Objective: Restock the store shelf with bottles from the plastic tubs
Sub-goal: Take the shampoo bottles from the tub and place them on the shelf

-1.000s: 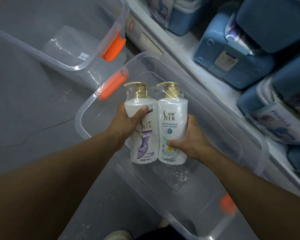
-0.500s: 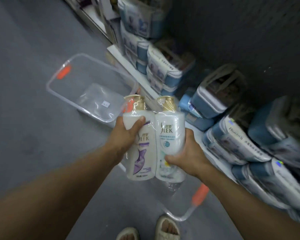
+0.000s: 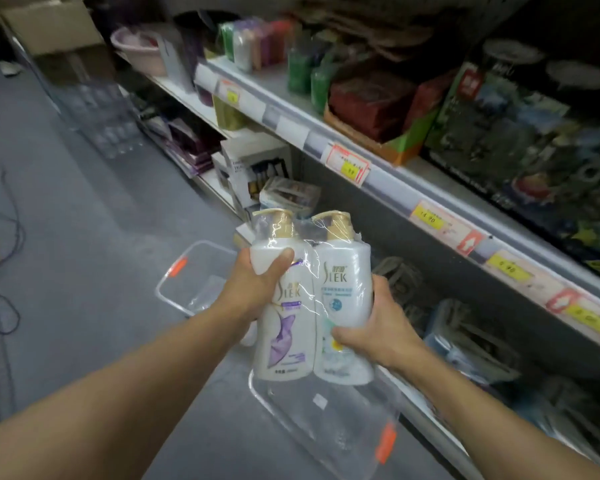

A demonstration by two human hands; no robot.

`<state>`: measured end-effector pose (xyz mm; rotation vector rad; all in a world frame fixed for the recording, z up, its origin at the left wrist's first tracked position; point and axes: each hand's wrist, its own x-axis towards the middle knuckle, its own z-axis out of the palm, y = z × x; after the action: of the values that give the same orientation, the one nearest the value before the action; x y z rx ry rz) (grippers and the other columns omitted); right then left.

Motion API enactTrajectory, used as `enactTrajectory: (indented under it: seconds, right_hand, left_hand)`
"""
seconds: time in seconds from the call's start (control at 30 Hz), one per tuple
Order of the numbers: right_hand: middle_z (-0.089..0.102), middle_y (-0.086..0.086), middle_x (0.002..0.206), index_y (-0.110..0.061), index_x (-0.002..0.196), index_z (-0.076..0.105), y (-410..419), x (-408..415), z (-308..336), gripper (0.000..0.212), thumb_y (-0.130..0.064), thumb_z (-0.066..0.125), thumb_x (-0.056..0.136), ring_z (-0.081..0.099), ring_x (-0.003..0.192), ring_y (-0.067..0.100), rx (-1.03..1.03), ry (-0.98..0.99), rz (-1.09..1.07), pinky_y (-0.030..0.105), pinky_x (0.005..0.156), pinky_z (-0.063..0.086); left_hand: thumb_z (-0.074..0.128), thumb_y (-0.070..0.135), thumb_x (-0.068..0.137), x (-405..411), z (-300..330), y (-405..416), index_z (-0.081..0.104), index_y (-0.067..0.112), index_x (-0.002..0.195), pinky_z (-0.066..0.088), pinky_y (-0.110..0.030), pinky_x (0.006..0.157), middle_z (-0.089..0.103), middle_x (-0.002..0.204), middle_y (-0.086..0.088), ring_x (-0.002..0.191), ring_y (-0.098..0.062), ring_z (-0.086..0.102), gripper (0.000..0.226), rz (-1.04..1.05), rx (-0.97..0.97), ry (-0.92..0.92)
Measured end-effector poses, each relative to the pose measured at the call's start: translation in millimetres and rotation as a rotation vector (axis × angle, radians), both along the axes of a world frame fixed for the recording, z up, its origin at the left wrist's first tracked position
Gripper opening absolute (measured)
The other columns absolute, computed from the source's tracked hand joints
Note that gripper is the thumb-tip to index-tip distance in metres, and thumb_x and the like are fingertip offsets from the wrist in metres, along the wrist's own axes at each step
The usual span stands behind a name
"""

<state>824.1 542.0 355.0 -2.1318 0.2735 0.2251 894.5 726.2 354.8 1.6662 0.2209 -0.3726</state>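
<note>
Shrink-wrapped pair of white gold-capped shampoo bottles (image 3: pixel 312 299) held upright above clear plastic tub (image 3: pixel 326 420) | left hand (image 3: pixel 257 289) gripping left bottle, right hand (image 3: pixel 378 327) gripping right bottle | next: lift level to grey price-tagged shelf (image 3: pixel 388 178), find gap, set base down squarely.

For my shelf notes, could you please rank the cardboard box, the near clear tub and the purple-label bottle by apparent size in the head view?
1. Near clear tub.
2. Purple-label bottle and cardboard box: similar, and the box is farther away, so I cannot rank them.
</note>
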Motion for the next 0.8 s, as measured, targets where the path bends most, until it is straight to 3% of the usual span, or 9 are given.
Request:
enactTrajectory:
  seconds: [0.1, 0.27, 0.33, 0.47, 0.57, 0.63, 0.73, 0.8]
  right_hand:
    - [0.055, -0.009, 0.108, -0.03, 0.116, 0.032, 4, -7, 54, 0.074, -0.021, 0.081, 0.061, 0.056, 0.093, 0.004, -0.038, -0.049, -0.009, 0.022, 0.07, 0.047]
    - [0.054, -0.014, 0.105, -0.03, 0.122, 0.031, 7, -24, 134, 0.081, -0.025, 0.083, 0.059, 0.056, 0.095, 0.005, -0.039, -0.126, -0.037, 0.034, 0.081, 0.054]
    - [0.053, -0.014, 0.106, -0.03, 0.121, 0.032, 7, -32, 159, 0.082, -0.025, 0.083, 0.058, 0.056, 0.096, 0.005, -0.044, -0.17, -0.051, 0.032, 0.08, 0.053]
    - [0.049, -0.017, 0.102, -0.034, 0.117, 0.028, 1, -50, 212, 0.08, -0.025, 0.084, 0.061, 0.052, 0.091, 0.001, -0.08, -0.282, -0.069, 0.018, 0.067, 0.043]
    - [0.051, -0.013, 0.106, -0.029, 0.123, 0.032, -9, -66, 248, 0.083, -0.026, 0.085, 0.06, 0.053, 0.096, 0.006, -0.114, -0.348, -0.11, 0.024, 0.074, 0.043]
    - [0.051, -0.012, 0.11, -0.027, 0.126, 0.033, -17, -78, 270, 0.084, -0.026, 0.085, 0.059, 0.053, 0.101, 0.008, -0.119, -0.387, -0.13, 0.027, 0.081, 0.045]
    - [0.052, -0.014, 0.11, -0.032, 0.121, 0.031, -31, -97, 298, 0.082, -0.027, 0.085, 0.059, 0.054, 0.099, 0.005, -0.137, -0.436, -0.169, 0.024, 0.08, 0.046]
    - [0.051, -0.02, 0.106, -0.034, 0.121, 0.03, -41, -111, 315, 0.083, -0.027, 0.085, 0.059, 0.054, 0.095, 0.001, -0.143, -0.465, -0.205, 0.017, 0.073, 0.045]
  left_hand:
    - [0.06, 0.047, 0.087, -3, 53, 6, 0.053, 0.021, 0.111, 0.05, -0.02, 0.046, 0.07, 0.097, -0.006, 0.071, -0.012, 0.069, 0.036, -0.023, 0.004, -0.037]
    - [0.058, 0.043, 0.09, -13, 137, 9, 0.06, 0.022, 0.098, 0.046, -0.016, 0.042, 0.069, 0.075, 0.003, 0.054, -0.002, 0.065, 0.023, -0.092, -0.002, -0.168]
    - [0.058, 0.043, 0.09, -16, 165, 9, 0.058, 0.024, 0.097, 0.045, -0.015, 0.041, 0.069, 0.076, 0.004, 0.055, -0.002, 0.065, 0.021, -0.102, -0.014, -0.204]
    - [0.057, 0.054, 0.087, -28, 225, 2, 0.056, 0.024, 0.114, 0.048, -0.021, 0.047, 0.072, 0.09, 0.0, 0.068, -0.011, 0.069, 0.04, -0.142, 0.004, -0.276]
    - [0.056, 0.048, 0.09, -37, 263, -9, 0.058, 0.024, 0.109, 0.046, -0.018, 0.041, 0.071, 0.084, 0.002, 0.06, -0.005, 0.068, 0.031, -0.181, -0.036, -0.336]
    - [0.058, 0.052, 0.087, -43, 286, -19, 0.054, 0.023, 0.115, 0.045, -0.018, 0.04, 0.071, 0.093, -0.001, 0.068, -0.01, 0.069, 0.041, -0.204, -0.055, -0.34]
    - [0.062, 0.058, 0.081, -53, 316, -37, 0.053, 0.017, 0.121, 0.055, -0.027, 0.055, 0.071, 0.101, -0.005, 0.081, -0.017, 0.071, 0.058, -0.246, -0.06, -0.397]
    - [0.063, 0.056, 0.081, -61, 335, -51, 0.056, 0.018, 0.12, 0.057, -0.034, 0.066, 0.073, 0.098, -0.004, 0.083, -0.018, 0.072, 0.055, -0.293, -0.082, -0.425]
